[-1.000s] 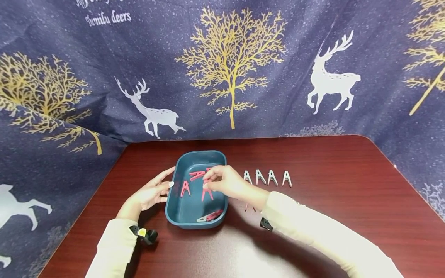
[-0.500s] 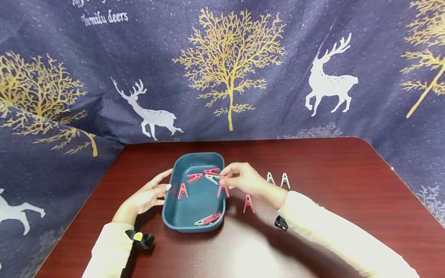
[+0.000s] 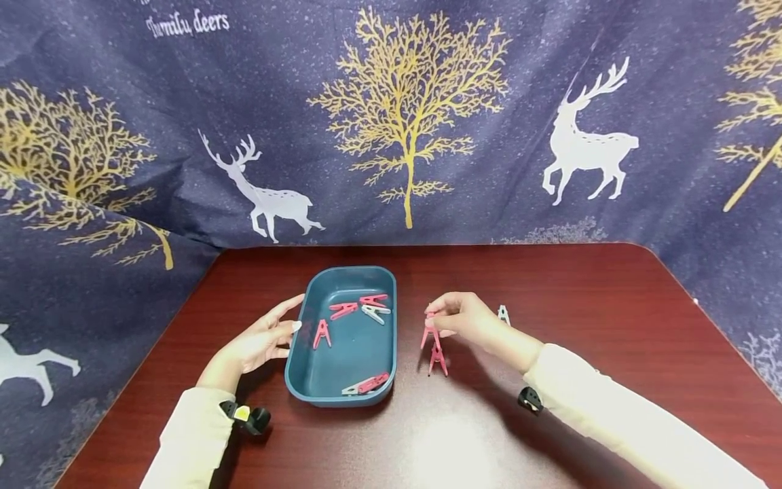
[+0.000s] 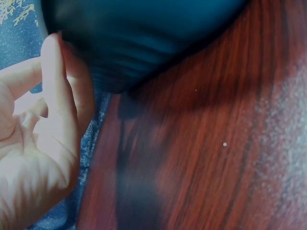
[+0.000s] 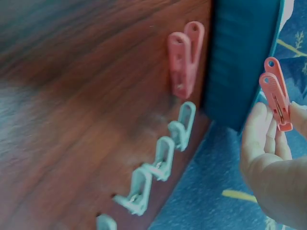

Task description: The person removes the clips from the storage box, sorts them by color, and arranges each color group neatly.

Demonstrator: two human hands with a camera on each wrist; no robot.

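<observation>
My left hand [image 3: 259, 345] rests with extended fingers against the left wall of a teal bin [image 3: 345, 360]. In the left wrist view its fingertips [image 4: 53, 45] touch the bin's outer side. My right hand [image 3: 473, 322] pinches a pink clothespin [image 3: 430, 333] by one end, legs pointing down, just right of the bin. The right wrist view shows this held clothespin [image 5: 276, 98] between thumb and fingers. Another pink clothespin [image 3: 437, 360] lies on the table right below it. Inside the bin are several pink clothespins [image 3: 322, 333] and white clothespins [image 3: 375, 312].
A row of white clothespins [image 5: 163, 158] lies on the dark red wooden table [image 3: 580, 326], mostly hidden behind my right hand in the head view; one white clothespin [image 3: 503, 314] shows past it. A blue cloth with deer and trees [image 3: 464, 224] hangs behind the table.
My right hand has carried the pink clothespin from over the bin, across its right rim, to above the table on the right. The left hand stays at the bin's left side.
</observation>
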